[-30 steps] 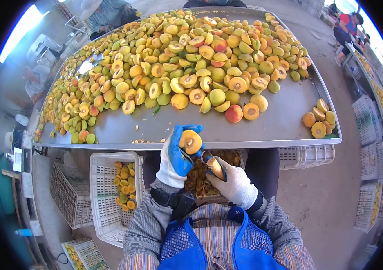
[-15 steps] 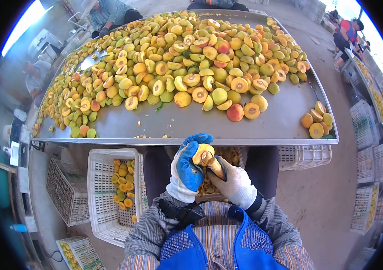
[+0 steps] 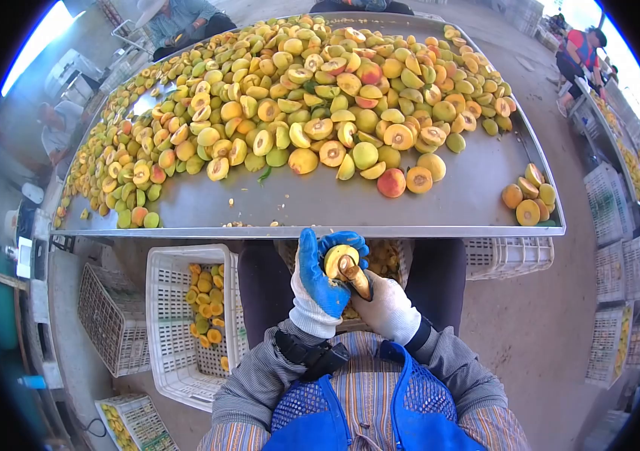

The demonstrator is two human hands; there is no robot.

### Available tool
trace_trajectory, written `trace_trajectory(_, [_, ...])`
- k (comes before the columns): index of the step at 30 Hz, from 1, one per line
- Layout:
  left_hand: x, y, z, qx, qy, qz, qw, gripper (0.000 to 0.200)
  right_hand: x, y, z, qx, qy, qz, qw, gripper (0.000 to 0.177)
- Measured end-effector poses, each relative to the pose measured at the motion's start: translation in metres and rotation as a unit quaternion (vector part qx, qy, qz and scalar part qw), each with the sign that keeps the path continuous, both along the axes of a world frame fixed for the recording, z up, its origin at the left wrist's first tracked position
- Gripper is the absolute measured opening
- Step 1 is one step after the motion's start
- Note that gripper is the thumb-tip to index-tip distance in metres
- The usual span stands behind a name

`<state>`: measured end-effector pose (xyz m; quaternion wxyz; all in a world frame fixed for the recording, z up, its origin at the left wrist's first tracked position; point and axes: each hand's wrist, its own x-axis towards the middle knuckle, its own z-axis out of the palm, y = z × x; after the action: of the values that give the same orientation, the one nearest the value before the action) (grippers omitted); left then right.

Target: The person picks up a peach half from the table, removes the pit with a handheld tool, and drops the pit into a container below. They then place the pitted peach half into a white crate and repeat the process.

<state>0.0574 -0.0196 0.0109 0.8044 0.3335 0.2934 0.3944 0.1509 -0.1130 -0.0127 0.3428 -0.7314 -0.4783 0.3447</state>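
A halved yellow peach rests cut side up in my left hand, which wears a blue-coated white glove and has its fingers curled around the fruit. Gripped in my white-gloved right hand is a short wooden-handled pitting tool. The tool's tip meets the middle of the cut face, where the stone sits; the exact shape of the tip is hard to make out. Both hands are above my lap, just in front of the metal table's near edge.
A large heap of halved peaches covers much of the table, with a small pile at its right corner. A white crate holding peach halves stands left of my legs. Another crate is under the table. Co-workers sit opposite.
My left hand has turned a little, its thumb now pointing up and its fingers showing behind the peach half. The tool stays against the fruit. Both hands have shifted slightly.
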Motion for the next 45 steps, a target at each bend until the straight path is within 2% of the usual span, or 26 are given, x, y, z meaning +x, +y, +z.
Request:
trace_trajectory(2, [-0.004,0.003,-0.006,0.002,0.010,-0.008,1.000,0.069,-0.001,-0.001,0.000,-0.007,0.007,0.008,1.000,0.037])
trace_trajectory(4, [-0.005,0.004,-0.013,0.006,0.019,-0.018,1.000,0.071,-0.002,-0.001,0.007,0.041,-0.084,-0.016,0.995,0.027])
trace_trajectory(7, [-0.004,0.004,-0.015,0.061,0.048,-0.008,0.997,0.072,0.000,0.004,0.003,0.017,-0.053,-0.006,0.998,0.022])
trace_trajectory(10, [-0.002,0.001,-0.013,-0.003,0.014,-0.012,1.000,0.071,0.005,0.004,-0.002,-0.005,-0.019,-0.006,1.000,0.028])
trace_trajectory(12, [-0.001,0.005,-0.014,-0.095,-0.041,-0.003,0.995,0.069,0.002,0.003,0.000,-0.003,-0.025,-0.016,1.000,0.027])
trace_trajectory(16, [0.000,0.004,-0.015,-0.084,-0.048,-0.004,0.995,0.069,0.002,0.003,0.005,0.004,-0.012,-0.025,1.000,0.026])
trace_trajectory(18, [0.000,0.003,-0.015,-0.020,-0.018,0.003,1.000,0.069,0.001,0.003,0.005,0.001,-0.003,-0.026,1.000,0.024])
trace_trajectory(22, [0.004,-0.001,-0.016,-0.034,0.000,0.014,0.999,0.067,-0.001,0.003,-0.005,-0.003,0.014,-0.031,0.999,0.021])
trace_trajectory(24, [0.005,-0.005,-0.017,0.028,0.037,0.024,0.999,0.065,-0.003,0.003,-0.010,0.003,0.023,-0.042,0.999,0.020])
trace_trajectory(29, [0.006,-0.008,-0.015,0.080,0.090,0.026,0.992,0.065,-0.002,0.003,-0.017,0.003,0.041,-0.043,0.998,0.019])
trace_trajectory(33, [0.004,-0.005,-0.018,0.129,0.131,0.032,0.982,0.066,-0.001,0.004,-0.021,-0.017,0.126,-0.041,0.991,0.021])
trace_trajectory(34, [0.003,-0.004,-0.015,0.076,0.115,0.022,0.990,0.065,-0.001,0.003,-0.022,-0.019,0.133,-0.026,0.991,0.021])
trace_trajectory(36, [0.000,-0.003,-0.019,0.085,0.114,0.018,0.990,0.064,-0.001,0.004,-0.023,-0.022,0.142,-0.014,0.990,0.021])
trace_trajectory(38, [0.001,-0.001,-0.021,0.093,0.111,0.014,0.989,0.064,0.001,0.007,-0.020,-0.042,0.039,-0.027,0.998,0.022])
trace_trajectory(41, [0.002,0.000,-0.019,0.031,0.080,0.024,0.996,0.063,-0.004,0.005,-0.022,-0.037,0.090,-0.032,0.995,0.023])
trace_trajectory(42, [0.002,0.000,-0.016,0.021,0.095,0.023,0.995,0.063,-0.011,0.002,-0.032,-0.026,0.171,-0.042,0.984,0.024])
trace_trajectory(43, [0.001,-0.001,-0.014,0.011,0.111,0.022,0.994,0.063,-0.013,0.003,-0.030,-0.049,0.179,-0.033,0.982,0.025])
trace_trajectory(45, [0.002,-0.003,-0.011,0.023,0.139,0.022,0.990,0.064,-0.006,0.002,-0.028,-0.070,0.118,0.000,0.990,0.027])
